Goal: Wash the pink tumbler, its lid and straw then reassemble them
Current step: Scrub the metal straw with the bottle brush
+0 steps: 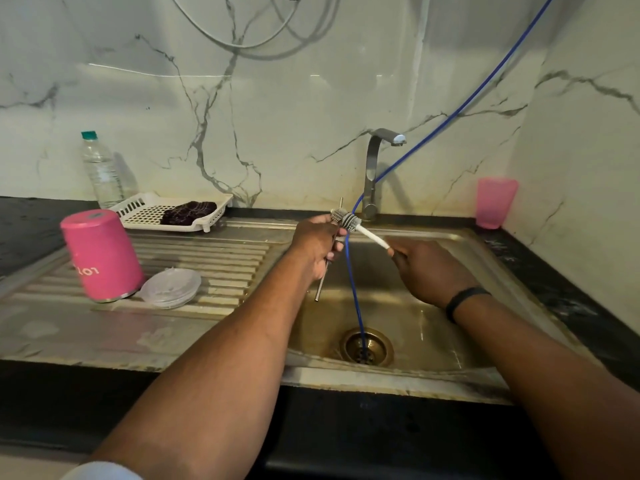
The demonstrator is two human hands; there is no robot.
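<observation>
Currently my left hand (317, 245) is curled tight round a thin metal straw (320, 284), held near upright over the stainless steel sink basin (426, 327). My right hand (427, 271) pinches the white handle of a small grey bristle brush (348, 221), whose head sits against the straw's upper end. A blue hose (353, 282) hangs between both hands down into the basin's brass drain (367, 346). Left of the basin, on the ribbed draining board (214, 258), the pink cylindrical tumbler (102, 254) stands upside down, its clear round plastic lid (171, 287) lying flat, touching its rim. Basin room below the hands is open. Behind the basin: steel tap (375, 174), white marble-pattern wall (277, 98).
</observation>
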